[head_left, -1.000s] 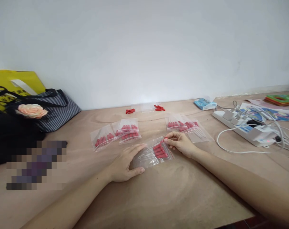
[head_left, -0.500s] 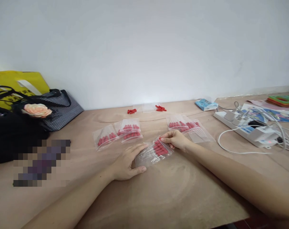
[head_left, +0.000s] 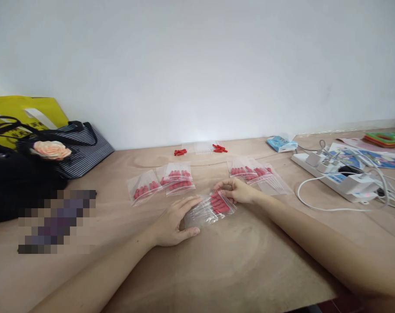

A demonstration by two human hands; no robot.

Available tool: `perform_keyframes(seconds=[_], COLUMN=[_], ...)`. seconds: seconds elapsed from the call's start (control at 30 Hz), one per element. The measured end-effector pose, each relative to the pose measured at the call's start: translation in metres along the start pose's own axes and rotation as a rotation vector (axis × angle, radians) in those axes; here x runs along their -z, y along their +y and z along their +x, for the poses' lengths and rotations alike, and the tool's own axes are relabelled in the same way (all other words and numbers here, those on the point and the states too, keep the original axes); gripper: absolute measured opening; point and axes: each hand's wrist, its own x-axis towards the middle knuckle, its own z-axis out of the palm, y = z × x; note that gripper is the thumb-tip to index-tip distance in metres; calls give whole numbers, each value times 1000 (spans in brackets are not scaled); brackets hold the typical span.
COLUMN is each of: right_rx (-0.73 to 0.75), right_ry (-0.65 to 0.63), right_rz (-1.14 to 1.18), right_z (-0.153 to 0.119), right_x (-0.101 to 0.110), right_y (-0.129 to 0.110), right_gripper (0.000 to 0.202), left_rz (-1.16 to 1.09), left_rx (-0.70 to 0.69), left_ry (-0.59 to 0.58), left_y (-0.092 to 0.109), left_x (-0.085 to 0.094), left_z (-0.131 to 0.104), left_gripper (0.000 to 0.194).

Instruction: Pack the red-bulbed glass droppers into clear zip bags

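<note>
A clear zip bag (head_left: 200, 214) lies on the table in front of me, with a row of red, capped-looking pieces (head_left: 220, 202) showing at its right end. My left hand (head_left: 176, 221) rests at the bag's left end, fingers over its upper edge and thumb spread apart near the lower edge. At the bag's upper right corner, my right hand (head_left: 235, 190) has its fingers bent in a pinch on the plastic. Its fingertips partly cover that corner.
Filled zip bags lie behind left (head_left: 179, 176) and behind right (head_left: 241, 169). Loose red pieces (head_left: 180, 152) sit near the wall. A white power strip (head_left: 331, 176) with cables and a blue packet (head_left: 281, 143) are at right. A striped bag (head_left: 83, 152) stands left.
My right fingers have shifted slightly left along the bag's upper right corner and curl more. My left hand stays in place.
</note>
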Motion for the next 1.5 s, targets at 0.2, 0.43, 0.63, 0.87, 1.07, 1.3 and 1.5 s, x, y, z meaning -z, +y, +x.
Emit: perform_keyframes(seconds=[0.2, 0.43, 0.63, 0.87, 1.07, 1.3, 1.5], right_rx=[27, 92, 112, 387, 398, 153, 176], right_ry=[-125, -82, 40, 205, 219, 738, 441], right_rz=[10, 24, -85, -345, -447, -224, -138], right_z=[3, -2, 2, -1, -16, -45, -37], right_x=[16, 20, 10, -2, 18, 21, 5], right_y=[9, 17, 20, 20, 22, 35, 40], right_gripper=[28, 39, 33, 11, 18, 15, 20], left_rz=[-7, 16, 37, 55, 49, 56, 69], left_rx=[5, -23, -66, -85, -81, -179, -225], left_ry=[2, 38, 84, 95, 124, 234, 310], left_y=[1, -7, -11, -7, -7, -6, -3], left_x=[1, -5, -8, -5, -5, -9, -15], left_z=[0, -1, 0, 1, -2, 7, 26], left_gripper=[65, 66, 67, 67, 62, 40, 33])
